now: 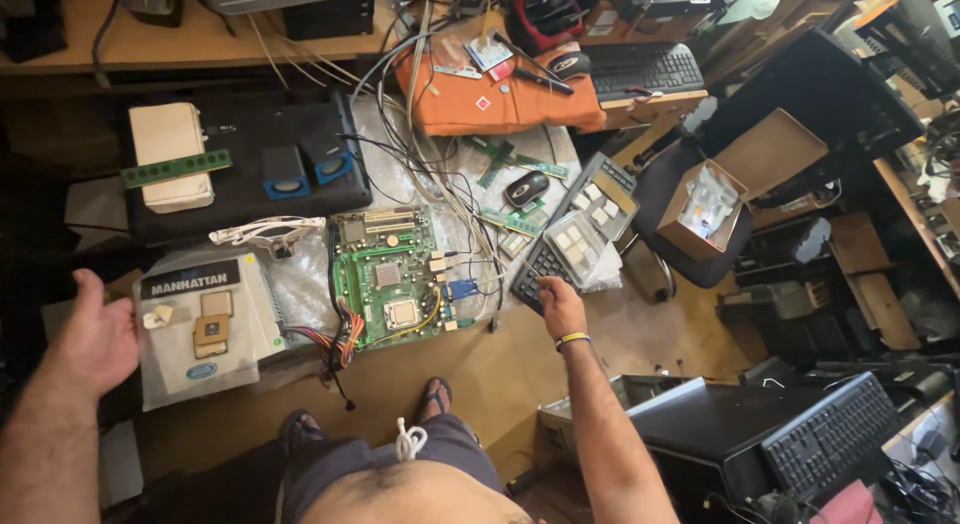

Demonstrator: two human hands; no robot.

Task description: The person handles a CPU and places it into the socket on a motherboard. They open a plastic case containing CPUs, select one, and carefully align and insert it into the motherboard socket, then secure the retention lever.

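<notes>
Right hand: the right hand (pixel 562 306) reaches down to the near end of a black keyboard (pixel 560 252); fingers curled over its lower corner, touching it. Whether they grip it cannot be told.
Left hand: the left hand (pixel 98 336) is spread open, palm inward, holding nothing, just left of a grey box (pixel 205 329).
Keyboard position: on the floor, right of the green motherboard (pixel 392 277), below a black mouse (pixel 525 189).
Keyboard axis: long axis runs diagonally, near end at lower left by the hand, far end pointing upper right toward the office chair (pixel 690 249).
Keyboard load: a clear tray of square chips (pixel 578 242) lies across its middle.
Cardboard box: the open cardboard box (pixel 700 246) on the chair holds clear plastic bags (pixel 708 204).
Grey box top: two square chips (pixel 213 318) rest on it.
</notes>
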